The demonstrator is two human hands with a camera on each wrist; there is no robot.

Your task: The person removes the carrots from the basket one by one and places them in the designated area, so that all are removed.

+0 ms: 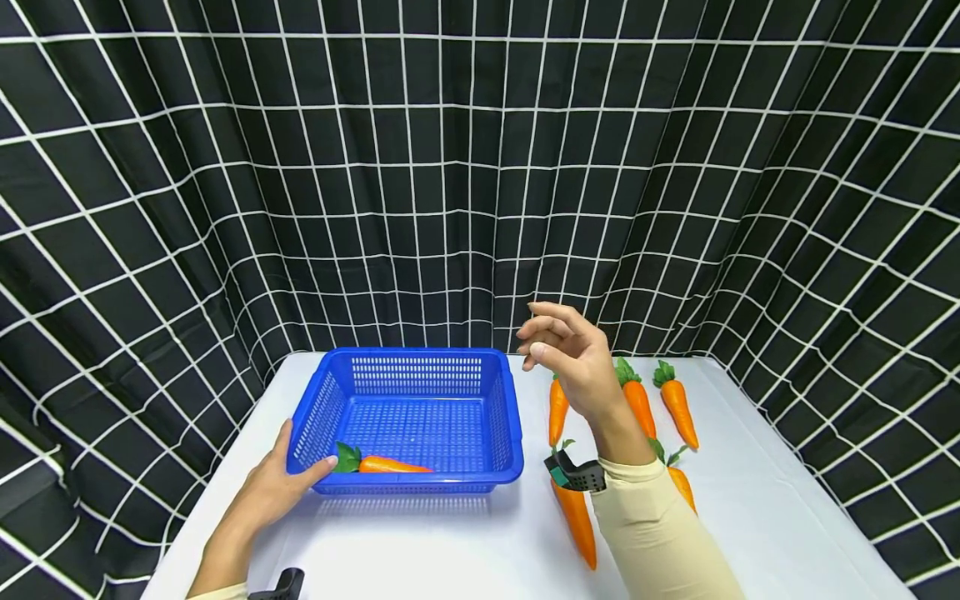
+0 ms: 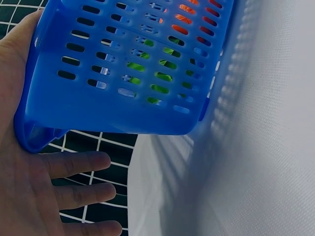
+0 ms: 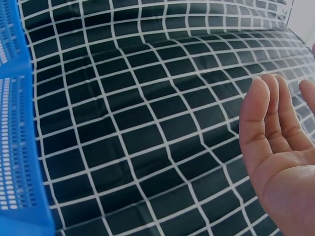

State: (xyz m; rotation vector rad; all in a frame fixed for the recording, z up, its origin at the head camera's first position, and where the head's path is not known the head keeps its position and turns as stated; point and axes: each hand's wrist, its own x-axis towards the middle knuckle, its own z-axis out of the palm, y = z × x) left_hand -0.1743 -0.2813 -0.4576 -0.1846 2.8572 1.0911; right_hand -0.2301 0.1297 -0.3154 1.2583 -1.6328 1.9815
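Note:
A blue plastic basket stands on the left of the table, with one leafy-topped carrot lying inside along its front wall. My left hand rests at the basket's front left corner, thumb on the rim. Its other fingers stretch out straight below the rim in the left wrist view. Above the table, right of the basket, my right hand hangs in the air with loosely bent fingers and holds nothing. Beneath and around the right arm lie several carrots, partly covered by it.
The table has a white cover. A black cloth with a white grid hangs behind and on both sides. One carrot lies close to the right forearm, nearer the front.

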